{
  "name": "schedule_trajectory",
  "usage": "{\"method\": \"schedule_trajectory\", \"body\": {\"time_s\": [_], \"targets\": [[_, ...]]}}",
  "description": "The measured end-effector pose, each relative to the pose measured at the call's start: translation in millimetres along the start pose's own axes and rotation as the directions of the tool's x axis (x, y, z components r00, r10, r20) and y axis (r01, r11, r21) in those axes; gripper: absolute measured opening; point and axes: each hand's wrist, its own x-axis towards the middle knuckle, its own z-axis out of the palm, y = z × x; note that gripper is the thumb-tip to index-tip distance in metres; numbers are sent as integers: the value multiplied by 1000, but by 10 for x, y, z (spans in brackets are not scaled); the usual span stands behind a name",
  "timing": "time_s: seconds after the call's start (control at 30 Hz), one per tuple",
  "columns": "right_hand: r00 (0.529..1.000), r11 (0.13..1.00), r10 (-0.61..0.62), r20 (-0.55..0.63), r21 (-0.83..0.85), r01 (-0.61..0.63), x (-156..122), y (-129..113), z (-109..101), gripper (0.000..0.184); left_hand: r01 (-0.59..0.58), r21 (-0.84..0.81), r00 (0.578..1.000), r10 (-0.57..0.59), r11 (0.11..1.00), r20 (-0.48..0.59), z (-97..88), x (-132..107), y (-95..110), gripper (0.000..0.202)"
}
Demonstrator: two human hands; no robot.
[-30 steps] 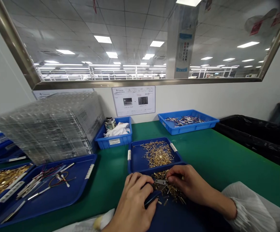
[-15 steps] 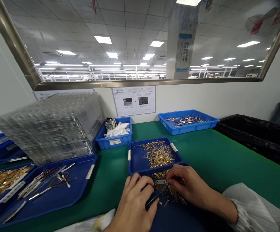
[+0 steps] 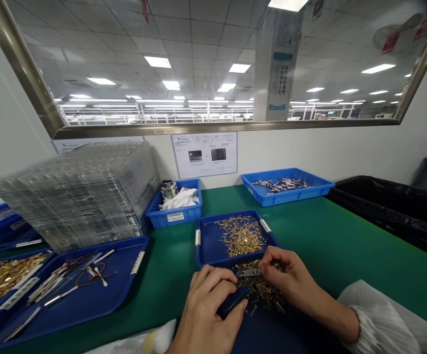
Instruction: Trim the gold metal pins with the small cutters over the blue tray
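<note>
My left hand [image 3: 209, 307] is closed around pliers with dark blue handles [image 3: 232, 302], their metal jaws [image 3: 249, 272] pointing right. At the tip of the jaws, the thumb and fingers of my right hand [image 3: 290, 275] are pinched together. Whatever sits between those fingertips is too small and covered to make out. Under both hands lies a dark blue tray [image 3: 268, 334] with small gold-coloured metal pins [image 3: 268, 295] heaped toward its far side. Just beyond it, another blue tray [image 3: 209, 246] holds a pile of similar gold pins [image 3: 242, 235].
At left stand a tray [image 3: 102, 300] of wired metal parts, a tray of gold pieces [image 3: 5, 275] and stacked clear plastic trays [image 3: 88, 196]. A blue bin [image 3: 174, 216] holds a jar and white cloth. Back right are a blue tray [image 3: 290, 196] and a black-lined bin [image 3: 383, 201].
Both hands have shifted slightly to the right, and the pliers with them. The jaws have tilted a little upward and still meet my right fingertips.
</note>
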Motion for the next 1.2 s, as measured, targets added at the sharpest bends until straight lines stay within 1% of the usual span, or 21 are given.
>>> {"method": "schedule_trajectory", "body": {"time_s": [0.03,0.07,0.13,0.17,0.23,0.3,0.37,0.43,0.5,0.57,0.67,0.8,0.83,0.9,0.97,1.0,1.03,1.07,1.13,1.2], "targets": [[1000,1000,12,14,7,-12,-2,2,-1,14,13,-11,1000,-13,1000,13,5,-3,-4,9],[1000,1000,14,26,-26,-13,-8,0,-3,13,20,-13,999,-19,1000,27,8,-5,-8,9],[998,982,-21,64,-185,32,-23,-14,-14,12,19,9,997,-19,1000,72,11,-11,-16,11],[994,955,-57,92,-286,81,-30,-21,-21,12,9,29,996,-11,1000,92,11,-15,-22,11],[975,862,-143,168,-464,206,-38,-28,-35,13,-38,68,993,30,997,118,15,-26,-41,9],[949,767,-211,234,-563,309,-37,-22,-45,13,-108,99,987,95,989,130,21,-39,-68,7],[930,705,-248,270,-608,365,-33,-10,-45,12,-191,132,974,172,973,145,29,-50,-99,8],[920,667,-270,285,-634,392,-31,1,-37,12,-271,169,956,245,948,161,37,-58,-128,8],[916,648,-278,291,-647,402,-32,3,-29,12,-332,200,939,304,922,159,44,-62,-146,8],[917,653,-275,290,-644,399,-33,-7,-31,12,-359,218,932,334,907,143,45,-62,-144,9],[923,700,-253,291,-603,382,-33,-38,-59,13,-334,223,942,314,916,121,20,-48,-102,11],[922,764,-198,332,-537,358,-18,-48,-117,12,-242,188,966,218,952,138,-28,-14,-33,11],[927,778,-191,322,-527,343,-5,-33,-133,12,-224,179,970,201,958,137,-34,-6,-26,11],[954,806,-196,225,-518,287,37,18,-170,13,-191,172,978,173,966,116,-36,6,-26,10],[975,827,-208,75,-520,216,88,81,-220,14,-165,175,985,152,971,85,-28,9,-41,9],[978,826,-206,32,-530,192,111,110,-248,20,-153,179,987,142,972,74,-20,6,-51,8],[980,817,-196,23,-549,176,129,134,-274,24,-142,181,989,132,973,66,-12,1,-62,8],[984,802,-173,48,-573,168,139,152,-297,24,-130,180,991,121,975,60,-1,-7,-74,7],[986,765,-99,131,-624,160,135,169,-321,19,-98,172,995,91,980,47,23,-28,-99,7],[981,734,-28,190,-663,150,110,171,-310,14,-68,161,997,63,985,37,45,-51,-121,8]]}}
